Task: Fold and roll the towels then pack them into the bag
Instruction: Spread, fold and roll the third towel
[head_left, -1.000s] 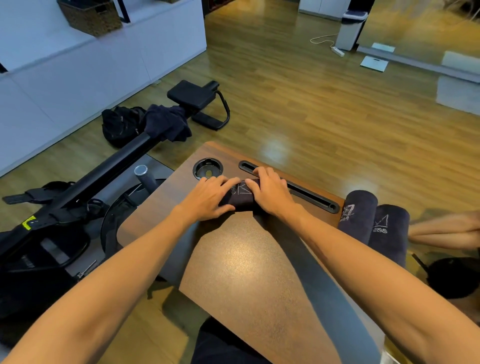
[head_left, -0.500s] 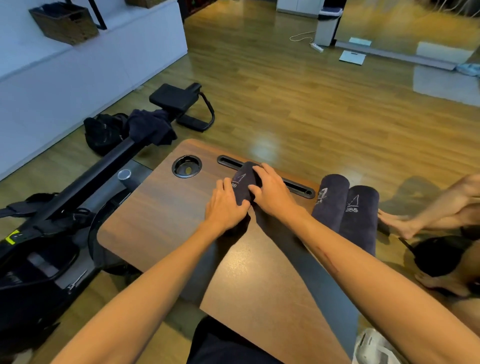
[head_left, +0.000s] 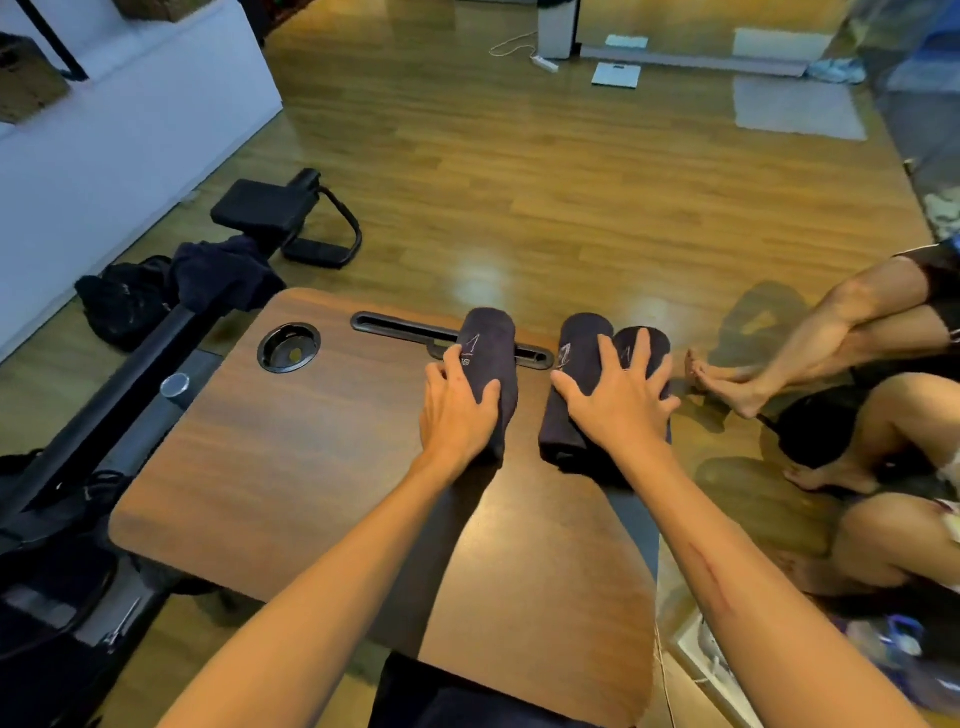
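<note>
Three dark rolled towels lie on the brown lap table (head_left: 291, 467). My left hand (head_left: 457, 410) grips the newly rolled towel (head_left: 491, 353), which lies across the table's slot. My right hand (head_left: 621, 400) rests with spread fingers on top of the two rolled towels at the table's right edge, one on the left (head_left: 579, 348) and one on the right (head_left: 647, 343). A black bag (head_left: 122, 301) sits on the floor at the far left. A loose dark towel (head_left: 223, 275) hangs over the rowing machine's rail.
A black rowing machine (head_left: 98, 431) runs along the table's left side. Another person's bare legs and feet (head_left: 810, 353) sit on the floor at the right, beside a dark round object (head_left: 815, 431). A cup hole (head_left: 289, 347) opens in the table's far left corner.
The rolled towel has turned to lie lengthwise away from me and shifted right. My right hand left it and moved onto the two rolled towels at the right edge.
</note>
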